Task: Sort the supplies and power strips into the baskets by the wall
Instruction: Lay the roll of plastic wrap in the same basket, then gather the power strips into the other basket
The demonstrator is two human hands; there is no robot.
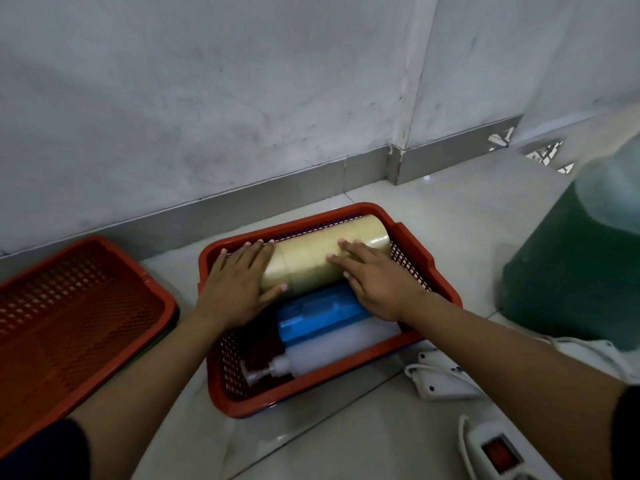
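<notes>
A: Where does the stack of tape rolls (325,259) lie?

B: On its side in the far half of the middle red basket (420,261), along the rim nearest the wall (207,98). Just in front of it in the same basket lie a blue box (318,317) and a translucent pump bottle (332,355), the bottle on its side with its nozzle toward the left.

A: And the grip?

B: The left hand (235,289) lies flat over the left end of the stack, fingers spread and straight, thumb pressed against the near side. The right hand (377,282) rests on the right part of the stack, fingers extended over the top. Neither grip closes around the rolls; both are open palms laid on them.

A: What sits around the basket?

B: A second red basket (86,306) stands on the floor (346,438) to the left, also by the wall, apart from the first; its visible part holds nothing. To the right, beside the near corner of the middle basket, a white power strip (440,379) lies on the floor, and another white power strip with a red switch (495,452) lies nearer the camera. A green bin (571,271) stands at the right edge.
</notes>
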